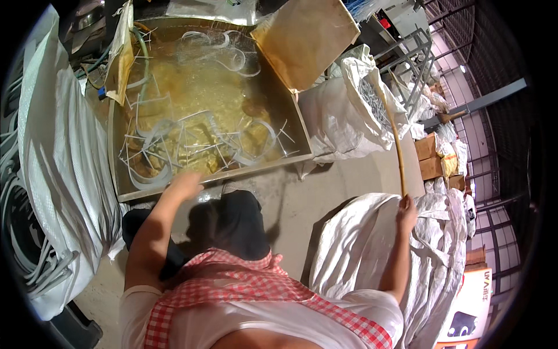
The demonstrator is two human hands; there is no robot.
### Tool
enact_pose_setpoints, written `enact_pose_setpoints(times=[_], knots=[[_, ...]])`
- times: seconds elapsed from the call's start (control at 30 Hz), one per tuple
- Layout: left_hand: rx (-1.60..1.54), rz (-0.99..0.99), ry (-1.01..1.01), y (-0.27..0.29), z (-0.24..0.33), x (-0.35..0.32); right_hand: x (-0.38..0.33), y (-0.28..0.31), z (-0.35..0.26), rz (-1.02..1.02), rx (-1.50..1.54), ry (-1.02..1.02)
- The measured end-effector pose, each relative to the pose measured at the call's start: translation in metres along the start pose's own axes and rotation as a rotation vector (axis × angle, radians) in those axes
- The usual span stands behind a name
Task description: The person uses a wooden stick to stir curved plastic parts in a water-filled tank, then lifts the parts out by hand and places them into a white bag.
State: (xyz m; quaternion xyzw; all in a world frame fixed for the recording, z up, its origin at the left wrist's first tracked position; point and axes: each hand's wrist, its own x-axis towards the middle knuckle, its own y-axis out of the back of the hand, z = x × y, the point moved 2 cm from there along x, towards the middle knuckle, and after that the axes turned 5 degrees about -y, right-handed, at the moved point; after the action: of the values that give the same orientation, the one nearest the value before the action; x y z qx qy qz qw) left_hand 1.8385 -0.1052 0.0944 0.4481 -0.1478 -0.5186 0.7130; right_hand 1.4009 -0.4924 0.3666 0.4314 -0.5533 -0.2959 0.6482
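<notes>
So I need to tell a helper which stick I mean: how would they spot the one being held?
Start at the big metal tray of yellowish liquid, then look right to the open white sack. The thin yellow stick rises from the right hand across that sack, the only long straight rod there.

A bare concrete floor [302, 203] is carrying everything around me. A wide, shallow metal tray [116, 174] of yellowish liquid is sitting directly on it just ahead of me. White woven sacks are lying on it too: a long one [64, 174] stretching along my left, a heap [354, 244] spreading at my right, and an open one [349, 110] standing just beside the tray's right edge.
</notes>
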Motion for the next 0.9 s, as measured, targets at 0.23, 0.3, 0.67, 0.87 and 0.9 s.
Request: enact_pose_setpoints(times=[0.23,0.3,0.67,0.87,0.9], knots=[[-0.005,-0.084,0.046,-0.017,-0.027,0.007,0.171,-0.016,-0.118,0.215,-0.521,0.478],[0.029,-0.17,0.025,-0.009,-0.014,0.008,0.215,-0.075,-0.128,0.157,-0.42,0.546],[-0.189,0.227,-0.13,-0.019,-0.009,0.009,0.025,-0.2,-0.371,-0.493,0.651,0.886],[-0.281,0.728,-0.198,0.066,0.002,-0.001,-0.238,-0.197,-0.51,-0.912,0.674,1.749],[-0.234,0.903,-0.215,0.067,-0.011,-0.003,-0.264,-0.197,-0.517,-0.824,0.695,1.794]])
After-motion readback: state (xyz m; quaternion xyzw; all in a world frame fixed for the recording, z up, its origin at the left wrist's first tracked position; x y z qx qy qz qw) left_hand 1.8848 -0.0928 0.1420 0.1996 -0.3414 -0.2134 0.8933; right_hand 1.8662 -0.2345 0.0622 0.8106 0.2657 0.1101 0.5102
